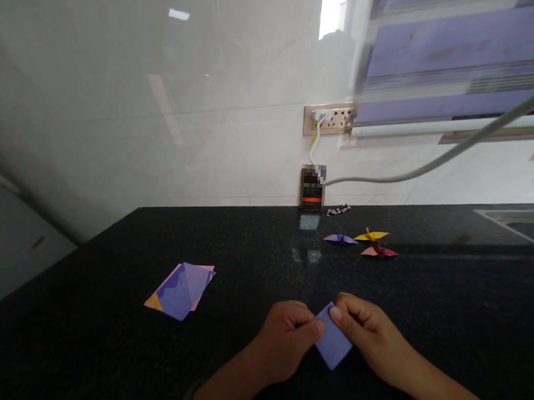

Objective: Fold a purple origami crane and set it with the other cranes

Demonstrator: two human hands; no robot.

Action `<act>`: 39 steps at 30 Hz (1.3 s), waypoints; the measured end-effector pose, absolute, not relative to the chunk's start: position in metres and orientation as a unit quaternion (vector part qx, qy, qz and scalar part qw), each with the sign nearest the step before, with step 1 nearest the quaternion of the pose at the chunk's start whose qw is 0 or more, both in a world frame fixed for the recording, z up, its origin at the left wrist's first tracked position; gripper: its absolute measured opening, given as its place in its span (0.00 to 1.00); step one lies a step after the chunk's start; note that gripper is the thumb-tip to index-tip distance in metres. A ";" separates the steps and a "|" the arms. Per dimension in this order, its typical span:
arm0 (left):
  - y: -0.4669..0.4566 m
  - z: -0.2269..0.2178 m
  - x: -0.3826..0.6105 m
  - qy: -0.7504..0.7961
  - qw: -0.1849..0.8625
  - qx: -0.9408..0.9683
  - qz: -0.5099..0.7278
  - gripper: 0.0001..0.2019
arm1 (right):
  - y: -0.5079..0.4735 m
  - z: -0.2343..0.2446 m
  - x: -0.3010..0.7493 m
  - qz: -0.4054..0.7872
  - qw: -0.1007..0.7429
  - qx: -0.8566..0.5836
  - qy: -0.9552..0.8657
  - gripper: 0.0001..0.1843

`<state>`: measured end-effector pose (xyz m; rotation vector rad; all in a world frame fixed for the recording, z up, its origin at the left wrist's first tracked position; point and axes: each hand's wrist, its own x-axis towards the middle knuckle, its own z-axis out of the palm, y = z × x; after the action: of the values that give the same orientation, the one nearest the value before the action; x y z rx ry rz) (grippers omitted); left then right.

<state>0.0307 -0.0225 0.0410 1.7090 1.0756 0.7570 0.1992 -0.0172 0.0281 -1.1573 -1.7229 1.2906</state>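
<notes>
A folded piece of purple origami paper (334, 346) is held between both hands above the dark counter, one corner pointing toward me. My left hand (288, 340) pinches its left edge, thumb on top. On the upper right edge, my right hand (370, 333) grips it with the thumb pressed near the top corner. The fingers beneath the paper are hidden. Farther back stand a purple paper crane (340, 238), a yellow paper crane (371, 235) and a red and pink paper crane (380, 251). To the left lies a loose stack of coloured paper sheets (182, 291), purple uppermost.
The black speckled counter (245, 253) meets a pale tiled wall (207, 142). Against it stands a small dark box (313, 191), partly pixelated, beside a beaded string (339, 210). A wall socket (328, 118) holds a white plug; a grey cable (431, 171) runs right. A sink edge (514, 221) shows far right.
</notes>
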 end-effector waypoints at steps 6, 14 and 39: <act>-0.020 0.034 0.028 0.438 0.526 0.648 0.334 0.16 | -0.019 0.031 0.201 0.546 0.336 -0.403 -0.653 0.13; -0.018 0.033 0.028 0.447 0.536 0.620 0.358 0.14 | -0.015 0.024 0.202 0.455 0.318 -0.466 -0.689 0.17; -0.011 0.028 0.025 0.509 0.511 0.594 0.358 0.18 | -0.011 0.024 0.206 0.401 0.322 -0.485 -0.707 0.16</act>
<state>0.0251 -0.0110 0.0281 1.4291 1.2243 0.8619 0.2058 -0.0105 0.0243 -1.2750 -1.8573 1.0530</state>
